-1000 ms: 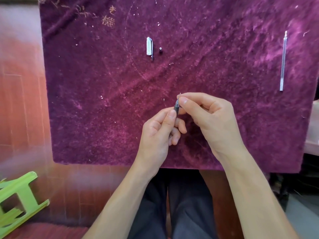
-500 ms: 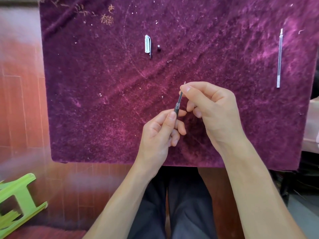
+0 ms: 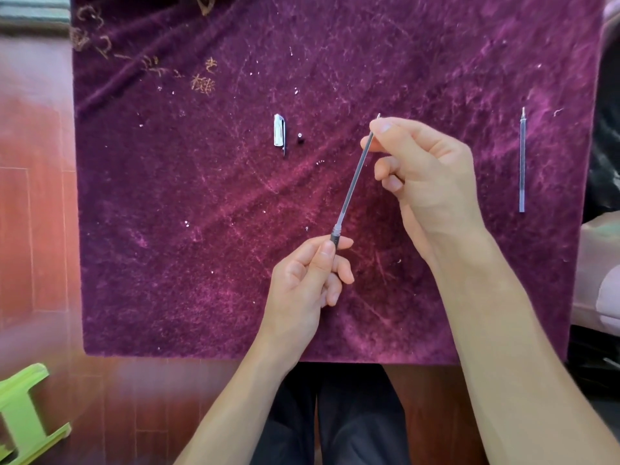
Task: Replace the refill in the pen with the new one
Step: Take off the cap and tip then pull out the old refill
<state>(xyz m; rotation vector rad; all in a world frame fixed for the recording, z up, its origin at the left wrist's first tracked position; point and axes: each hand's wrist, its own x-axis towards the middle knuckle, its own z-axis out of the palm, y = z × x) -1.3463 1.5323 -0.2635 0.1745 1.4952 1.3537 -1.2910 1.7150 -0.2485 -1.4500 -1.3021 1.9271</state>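
Observation:
My left hand [image 3: 307, 280] grips the dark pen barrel [image 3: 333, 238]; only its top end shows above my fingers. A thin clear refill [image 3: 354, 181] sticks out of the barrel and slants up to the right. My right hand [image 3: 422, 172] pinches the refill near its tip. A second refill [image 3: 522, 159] lies by itself on the purple cloth [image 3: 167, 229] at the far right. The pen cap [image 3: 279, 134] with its metal clip lies at the upper middle, a tiny dark piece [image 3: 300, 138] just right of it.
The cloth covers a small table over a red wooden floor [image 3: 33, 213]. A green plastic stool [image 3: 23, 421] stands at the lower left. Pale objects [image 3: 600, 263] sit past the cloth's right edge. My dark trousers show below the table.
My right hand has moved up and to the right, drawing the refill far out of the barrel. My left hand has kept its hold on the barrel.

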